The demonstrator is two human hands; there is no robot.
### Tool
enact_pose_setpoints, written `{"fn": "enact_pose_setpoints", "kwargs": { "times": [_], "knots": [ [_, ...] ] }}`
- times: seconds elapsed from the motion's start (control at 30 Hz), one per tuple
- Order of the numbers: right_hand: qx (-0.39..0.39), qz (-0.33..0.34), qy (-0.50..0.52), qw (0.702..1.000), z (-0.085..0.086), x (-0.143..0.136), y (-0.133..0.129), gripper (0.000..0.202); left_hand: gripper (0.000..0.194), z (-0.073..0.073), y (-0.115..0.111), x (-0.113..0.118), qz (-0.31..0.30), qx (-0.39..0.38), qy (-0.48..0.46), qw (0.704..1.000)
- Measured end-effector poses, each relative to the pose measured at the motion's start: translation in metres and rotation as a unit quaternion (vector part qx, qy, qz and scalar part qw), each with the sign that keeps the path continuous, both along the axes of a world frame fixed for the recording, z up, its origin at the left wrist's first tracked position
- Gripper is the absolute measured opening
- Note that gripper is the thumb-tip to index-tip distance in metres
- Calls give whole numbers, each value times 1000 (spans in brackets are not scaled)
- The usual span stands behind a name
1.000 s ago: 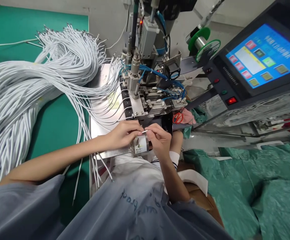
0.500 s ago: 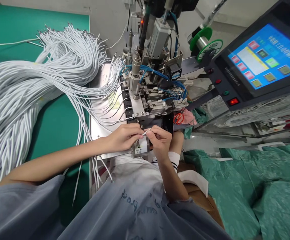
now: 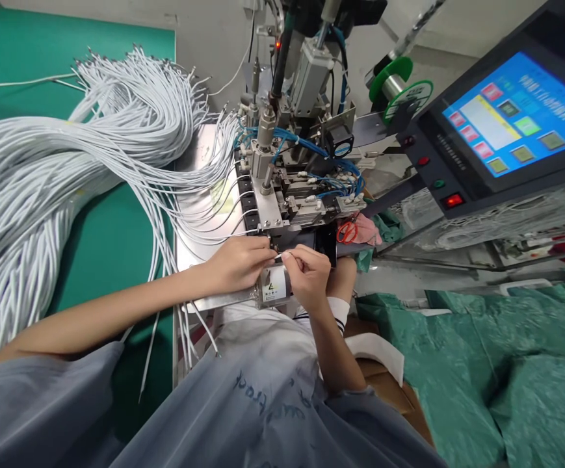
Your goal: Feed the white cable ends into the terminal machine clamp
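Note:
My left hand point(image 3: 243, 261) is closed in a pinch on a white cable point(image 3: 279, 255), just in front of the machine point(image 3: 270, 211). Close to its right, my right hand point(image 3: 307, 270) pinches the same cable near its end, and a short white stretch shows between the two hands. The fingers hide the cable's tip. Several white cables run side by side into the black slots point(image 3: 249, 203) along the machine's left edge. A big bundle of white cables point(image 3: 131, 130) lies to the left, some ends hanging over the table edge near my left forearm.
A green table point(image 3: 101, 240) lies under the bundle. At right stands a control panel with a lit screen point(image 3: 521, 117). A wire spool point(image 3: 399, 88) sits behind the machine. Red-handled scissors point(image 3: 347, 231) lie by a pink cloth point(image 3: 367, 231). Green plastic sheeting point(image 3: 530, 351) covers the lower right.
My left hand has shifted slightly up and left toward the machine's front. My right hand has moved slightly left, its fingers more curled over the cable end.

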State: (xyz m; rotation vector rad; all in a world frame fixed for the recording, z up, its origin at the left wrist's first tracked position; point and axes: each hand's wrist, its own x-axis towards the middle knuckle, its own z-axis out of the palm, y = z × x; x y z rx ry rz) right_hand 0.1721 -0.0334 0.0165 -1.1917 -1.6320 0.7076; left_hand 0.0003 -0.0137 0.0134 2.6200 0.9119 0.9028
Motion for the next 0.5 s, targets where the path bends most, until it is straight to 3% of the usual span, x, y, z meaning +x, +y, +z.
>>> {"fn": "enact_pose_setpoints", "kwargs": {
  "times": [0.1, 0.17, 0.37, 0.5],
  "knots": [
    [-6, -41, 49, 998, -14, -6, -1, 26, 28, -3, -4, 5, -14, -75, -27, 997],
    [-27, -41, 50, 998, -24, -4, 1, 25, 30, -5, -5, 6, -19, -97, 14, 995],
    [-167, 5, 86, 982, -63, 17, 23, 18, 25, -15, 8, 3, 44, -72, 230, 969],
    [-223, 17, 126, 966, -80, 18, 35, 16, 34, -23, 14, 0, 41, -56, 271, 960]
  ]
}}
